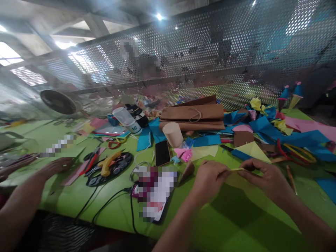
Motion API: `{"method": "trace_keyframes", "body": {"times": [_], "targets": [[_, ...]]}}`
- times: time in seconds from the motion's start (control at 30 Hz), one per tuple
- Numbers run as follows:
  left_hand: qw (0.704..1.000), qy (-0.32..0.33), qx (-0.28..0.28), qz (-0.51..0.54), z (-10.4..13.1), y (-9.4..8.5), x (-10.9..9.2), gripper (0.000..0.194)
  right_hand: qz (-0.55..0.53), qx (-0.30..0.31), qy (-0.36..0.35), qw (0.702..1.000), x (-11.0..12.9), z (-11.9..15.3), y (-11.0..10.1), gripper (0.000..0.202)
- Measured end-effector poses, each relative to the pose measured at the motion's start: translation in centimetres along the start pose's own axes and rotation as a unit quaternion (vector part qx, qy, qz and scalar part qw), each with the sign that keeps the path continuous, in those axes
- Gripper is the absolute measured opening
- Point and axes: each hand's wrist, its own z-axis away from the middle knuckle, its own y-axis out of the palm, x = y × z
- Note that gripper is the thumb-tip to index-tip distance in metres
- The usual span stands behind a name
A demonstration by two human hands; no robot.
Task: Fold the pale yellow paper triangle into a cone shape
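Between my two hands, above the green tabletop, is a small piece of yellow paper [236,169]. My left hand [211,178] pinches its left edge, fingers curled in. The right edge is gripped by my right hand [258,171], between thumb and fingers. Just left of my left hand stands a small brown paper piece [187,172]. Behind my hands lie a light yellow sheet [252,151] and a blue paper strip [241,155]. A pencil [291,179] rests to the right of my right hand.
A co-worker's hand [56,166] rests at the left. Scissors [89,162], a glue gun [107,166], a black phone [162,153], a cream roll [172,134], brown paper [191,115] and red-handled scissors [291,154] lie about the green table [115,210]. Cables cross its front edge.
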Motion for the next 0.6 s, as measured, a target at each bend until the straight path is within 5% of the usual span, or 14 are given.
{"method": "trace_keyframes", "body": {"times": [0.47,0.6], "targets": [[0.996,-0.024,0.069,0.044,-0.1,-0.2,0.0,0.033,-0.02,0.026,0.009,0.999,0.2,-0.1,0.2,0.034],[0.993,-0.064,0.031,0.097,0.0,0.1,0.2,0.034,-0.03,-0.042,0.047,0.998,-0.7,-0.1,-0.4,0.031]]}}
